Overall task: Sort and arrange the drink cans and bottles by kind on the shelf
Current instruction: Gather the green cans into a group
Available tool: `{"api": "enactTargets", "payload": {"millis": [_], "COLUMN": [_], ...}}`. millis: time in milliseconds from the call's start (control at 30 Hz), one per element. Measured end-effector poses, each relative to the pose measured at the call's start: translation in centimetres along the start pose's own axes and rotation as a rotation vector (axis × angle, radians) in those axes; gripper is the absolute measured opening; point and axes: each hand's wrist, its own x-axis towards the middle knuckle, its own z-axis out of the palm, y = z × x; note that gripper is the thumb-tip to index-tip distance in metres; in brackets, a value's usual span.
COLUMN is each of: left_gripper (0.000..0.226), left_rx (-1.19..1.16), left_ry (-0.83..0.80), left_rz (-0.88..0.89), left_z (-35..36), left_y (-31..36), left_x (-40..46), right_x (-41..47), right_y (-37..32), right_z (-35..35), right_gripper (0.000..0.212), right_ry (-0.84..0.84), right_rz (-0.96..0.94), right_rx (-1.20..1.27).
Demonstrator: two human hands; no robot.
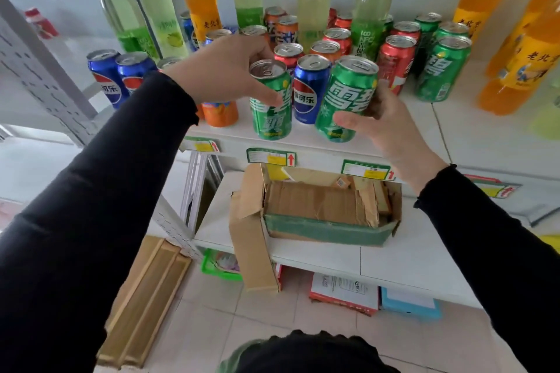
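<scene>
On the white shelf stand mixed drink cans and tall bottles. My left hand grips a green can near the shelf's front edge, thumb across its label. My right hand holds a second green can, tilted left, from its right side. A blue can stands between the two. Further green cans and red cans stand to the right, blue cans at the left, an orange can under my left wrist.
Pale green bottles and orange bottles line the back and right. An open cardboard box sits on the lower shelf. Flat wooden pieces lean on the tiled floor at the left.
</scene>
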Motion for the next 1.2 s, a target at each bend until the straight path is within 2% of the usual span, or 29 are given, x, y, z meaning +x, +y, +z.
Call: {"api": "enactTargets", "payload": {"millis": [333, 533, 733, 867, 1200], "left_gripper": [0.06, 0.06, 0.06, 0.06, 0.057], "left_rx": [0.052, -0.069, -0.106, -0.103, -0.077], "left_ry": [-0.042, -0.043, -0.057, -0.054, -0.086], "left_rz": [0.179, 0.308, 0.384, 0.407, 0.371], "left_z": [-1.4, 0.3, 3.5, 5.3, 7.7], "left_y": [-3.7, -1.6, 2.5, 4.8, 7.2], "left_x": [0.1, 0.9, 2.9, 4.6, 7.6], "right_x": [-1.5, -3.5, -4.4, -4.3, -2.3], "right_y": [-0.6, -2.6, -2.6, -1.6, 1.4], "right_z": [5.8, 2.2, -2.4, -4.4, -7.6], "right_gripper": [0.07, 0.072, 0.077, 0.083, 0.072], "right_ry": [0.133, 0.27, 0.307, 0.299, 0.151], "right_rz": [0.032, 0.06, 0.097, 0.114, 0.191], "right_rx": [-0.057, -0.116, -0.195, -0.206, -0.273]}}
